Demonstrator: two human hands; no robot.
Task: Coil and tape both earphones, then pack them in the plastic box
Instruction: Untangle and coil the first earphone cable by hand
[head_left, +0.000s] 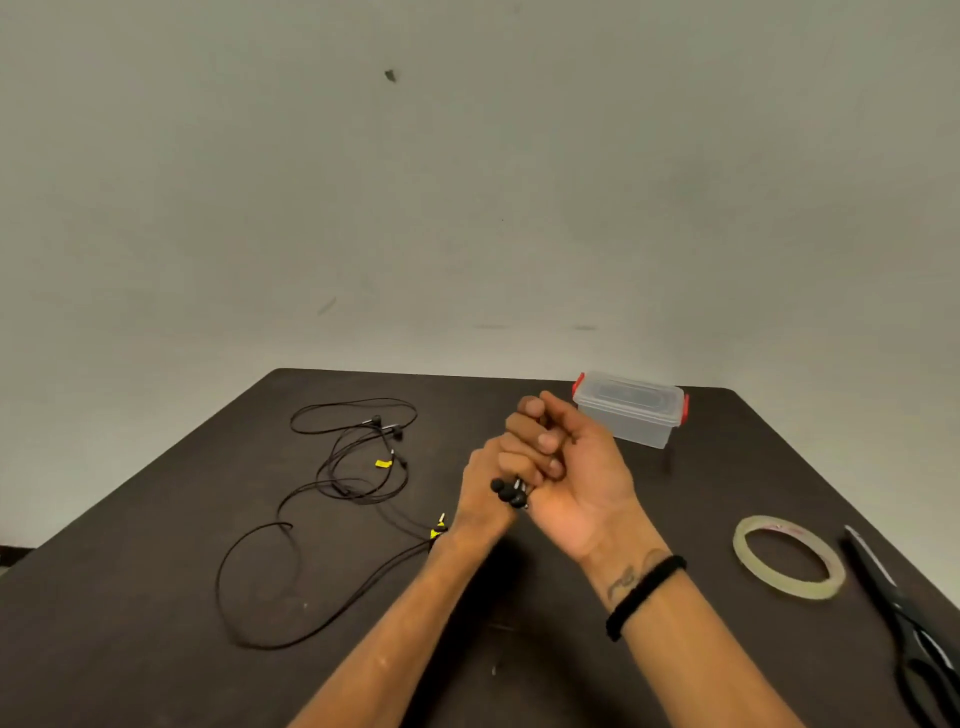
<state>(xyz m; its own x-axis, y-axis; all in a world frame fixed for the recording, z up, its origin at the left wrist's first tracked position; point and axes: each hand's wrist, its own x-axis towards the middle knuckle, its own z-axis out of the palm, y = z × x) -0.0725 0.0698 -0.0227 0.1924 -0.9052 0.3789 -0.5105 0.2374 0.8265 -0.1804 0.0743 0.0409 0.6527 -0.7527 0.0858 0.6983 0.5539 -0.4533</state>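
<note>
Dark table (519, 597) backed by a pale wall; bare tabletop between forearms and near edge. Plastic box (629, 415) near far edge, lid on. Tape roll (789, 558) and scissors (904, 613) toward right edge. Left hand (483, 488) and right hand (571, 467) raised mid-table, pressed together, fingers curled around black earbuds (510, 493). Loose earphone cable (332, 483) sprawled left.

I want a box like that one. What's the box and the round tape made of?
The box looks like clear, slightly frosted plastic, see-through, with red plastic latches. The tape roll seems to be glossy clear plastic film, pale yellowish, wound in a ring; its core is too unclear to tell.
</note>
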